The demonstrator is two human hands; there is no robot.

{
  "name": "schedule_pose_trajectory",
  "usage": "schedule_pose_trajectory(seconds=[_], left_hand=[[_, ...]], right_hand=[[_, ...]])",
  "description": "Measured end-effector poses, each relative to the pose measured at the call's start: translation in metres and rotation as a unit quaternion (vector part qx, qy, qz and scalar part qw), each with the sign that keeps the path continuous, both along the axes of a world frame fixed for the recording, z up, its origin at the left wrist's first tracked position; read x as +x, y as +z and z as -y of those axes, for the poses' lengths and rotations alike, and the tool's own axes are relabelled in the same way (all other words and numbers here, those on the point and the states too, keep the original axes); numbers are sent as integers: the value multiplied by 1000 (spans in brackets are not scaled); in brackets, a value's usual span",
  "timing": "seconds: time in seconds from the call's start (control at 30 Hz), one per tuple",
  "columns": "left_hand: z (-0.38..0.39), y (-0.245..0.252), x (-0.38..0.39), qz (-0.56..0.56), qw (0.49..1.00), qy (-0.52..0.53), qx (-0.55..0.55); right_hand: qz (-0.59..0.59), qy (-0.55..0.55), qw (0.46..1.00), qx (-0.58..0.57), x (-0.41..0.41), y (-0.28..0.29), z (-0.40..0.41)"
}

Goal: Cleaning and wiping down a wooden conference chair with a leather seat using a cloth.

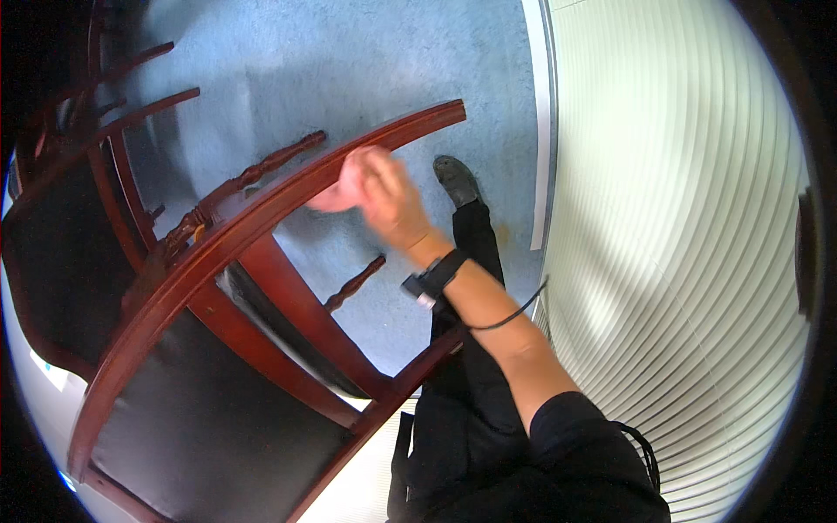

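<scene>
My right hand (386, 199), blurred by motion, holds a pink cloth (330, 197) against the long curved rail (281, 199) of a chair. The rail is polished red-brown wood, and its free end stands out over the floor beyond my hand. Two flat wooden slats (288, 281) branch from it beside a black upholstered panel (222, 412). Turned wooden chair legs (356, 284) show past the frame. A black band (448, 271) is around my right wrist, with a thin dark cord farther up the forearm. My left hand is out of view.
More dark wooden chairs with black upholstery (65, 261) crowd the left side. Blue carpet (366, 65) covers the floor, where my shoe (456, 180) rests. A pale ribbed surface (654, 196) rises along the right, with a white strip (539, 131) at its base.
</scene>
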State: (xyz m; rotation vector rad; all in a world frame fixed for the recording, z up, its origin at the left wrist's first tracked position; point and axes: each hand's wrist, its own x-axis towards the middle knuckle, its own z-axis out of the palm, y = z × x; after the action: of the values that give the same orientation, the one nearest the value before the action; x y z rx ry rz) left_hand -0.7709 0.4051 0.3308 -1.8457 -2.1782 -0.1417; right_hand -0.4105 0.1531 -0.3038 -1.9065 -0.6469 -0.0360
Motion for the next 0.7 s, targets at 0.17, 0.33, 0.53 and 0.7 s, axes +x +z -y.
schedule_pose_trajectory(seconds=[0.17, 0.33, 0.53, 0.7], left_hand=[[2, -11, 12, 14, 1000, 5, -26], [16, -18, 32, 21, 999, -15, -28], [4, -10, 17, 32, 998, 8, -54], [10, -4, 10, 10, 1000, 8, -26]], right_hand=[[-156, -58, 986, -11, 74, -99, 92], [-158, -178, 971, -32, 75, -35, 70], [-31, -21, 999, -20, 3, 39, -12], [-107, -34, 993, -31, 75, -31, 43]])
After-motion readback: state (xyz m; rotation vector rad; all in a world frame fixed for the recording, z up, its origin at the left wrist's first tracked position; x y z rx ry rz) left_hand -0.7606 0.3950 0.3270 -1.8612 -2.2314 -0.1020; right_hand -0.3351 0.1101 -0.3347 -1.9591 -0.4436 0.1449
